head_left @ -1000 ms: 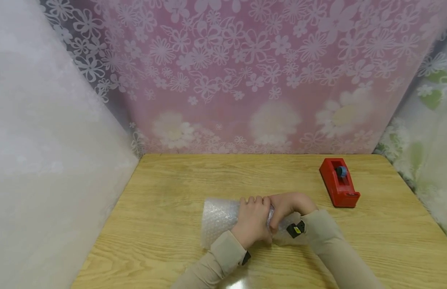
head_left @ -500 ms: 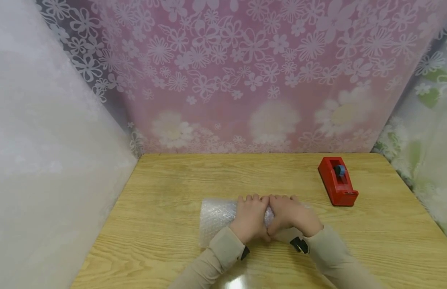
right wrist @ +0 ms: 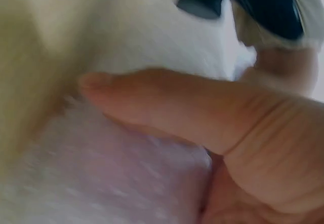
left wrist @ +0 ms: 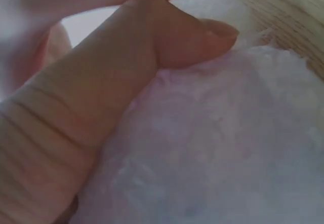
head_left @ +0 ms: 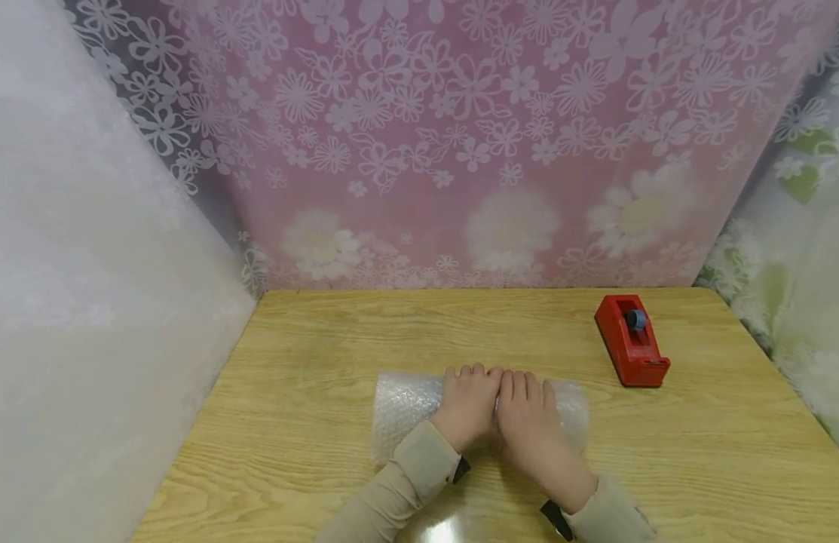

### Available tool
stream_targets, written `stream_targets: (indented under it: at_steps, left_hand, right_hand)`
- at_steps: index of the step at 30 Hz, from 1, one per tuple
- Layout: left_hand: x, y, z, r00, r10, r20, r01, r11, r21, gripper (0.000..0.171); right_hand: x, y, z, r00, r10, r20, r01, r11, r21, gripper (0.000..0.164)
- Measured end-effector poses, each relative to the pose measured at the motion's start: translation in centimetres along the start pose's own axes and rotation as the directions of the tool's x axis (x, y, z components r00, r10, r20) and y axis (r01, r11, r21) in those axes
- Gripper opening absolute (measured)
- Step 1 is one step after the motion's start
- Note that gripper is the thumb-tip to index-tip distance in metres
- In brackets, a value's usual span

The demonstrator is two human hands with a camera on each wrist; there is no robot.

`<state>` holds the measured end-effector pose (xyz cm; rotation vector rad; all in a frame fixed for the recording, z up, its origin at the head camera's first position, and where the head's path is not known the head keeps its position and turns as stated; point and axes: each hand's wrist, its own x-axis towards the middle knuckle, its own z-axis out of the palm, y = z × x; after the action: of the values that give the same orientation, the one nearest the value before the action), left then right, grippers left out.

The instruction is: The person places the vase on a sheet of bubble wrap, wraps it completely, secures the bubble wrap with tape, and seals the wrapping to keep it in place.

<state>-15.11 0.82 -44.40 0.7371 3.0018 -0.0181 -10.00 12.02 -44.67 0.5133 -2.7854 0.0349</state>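
A clear bubble wrap roll (head_left: 404, 415) lies sideways on the wooden table, both ends showing beyond the hands. My left hand (head_left: 468, 407) grips it near the middle, fingers over the far side. In the left wrist view its bent thumb (left wrist: 187, 41) presses against the wrap (left wrist: 217, 143). Right beside it, my right hand (head_left: 533, 422) holds the roll from above, index fingers of the two hands meeting at the top. The right wrist view has the thumb (right wrist: 162, 97) lying along the near side of the wrap (right wrist: 116, 178). Whatever is inside the wrap is hidden.
A red tape dispenser (head_left: 632, 343) with a small blue tape roll (head_left: 636, 320) stands at the back right of the table (head_left: 310, 339). Pink floral cloth (head_left: 405, 151) hangs behind the table, with pale cloth at both sides.
My right hand has turned from lying sideways across the roll to pointing forward over it, its wrist moving toward me. The left hand stays nearly in place on the bubble wrap.
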Motion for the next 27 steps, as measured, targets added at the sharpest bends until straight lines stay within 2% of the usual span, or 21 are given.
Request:
stream_targets:
  at_steps: [4, 7, 11, 15, 17, 20, 24, 27]
  left_hand:
    - [0.3, -0.2, 0.0, 0.998, 0.009, 0.058, -0.010, 1.000, 0.012, 0.091]
    - [0.4, -0.4, -0.1, 0.993, 0.019, 0.118, -0.019, 1.000, 0.000, 0.104]
    - [0.5, -0.5, -0.3, 0.987, 0.022, 0.157, -0.017, 0.999, -0.028, 0.104]
    - [0.4, -0.5, -0.5, 0.984, 0.012, 0.177, -0.006, 0.999, -0.036, 0.097]
    - [0.5, -0.5, -0.6, 0.983, 0.002, 0.183, 0.004, 0.999, -0.032, 0.094]
    - [0.5, -0.3, -0.6, 0.982, -0.016, 0.191, 0.022, 0.999, -0.028, 0.090]
    - [0.4, -0.1, -0.6, 0.983, -0.028, 0.180, 0.033, 0.999, -0.027, 0.087]
    - [0.3, -0.1, -0.5, 0.989, -0.015, 0.147, 0.019, 1.000, -0.022, 0.086]
  right_hand:
    - [-0.5, -0.5, 1.1, 1.000, 0.028, -0.005, -0.027, 0.999, 0.018, 0.092]
    - [-0.7, -0.6, 1.7, 0.999, 0.027, -0.039, -0.026, 0.999, 0.022, 0.094]
    - [-0.8, -0.5, 2.2, 0.990, 0.005, -0.138, -0.003, 1.000, 0.020, 0.085]
    - [-0.6, -0.4, 2.7, 0.964, -0.027, -0.264, 0.030, 1.000, 0.007, 0.068]
    - [-0.5, -0.3, 2.8, 0.953, -0.041, -0.299, 0.039, 0.999, -0.012, 0.062]
    - [-0.4, 0.0, 2.7, 0.957, -0.051, -0.286, 0.042, 0.998, -0.036, 0.056]
    - [-0.3, 0.4, 2.3, 0.977, -0.051, -0.205, 0.045, 0.999, -0.030, 0.060]
    - [-0.1, 0.7, 2.0, 0.983, -0.063, -0.174, 0.059, 0.998, -0.027, 0.062]
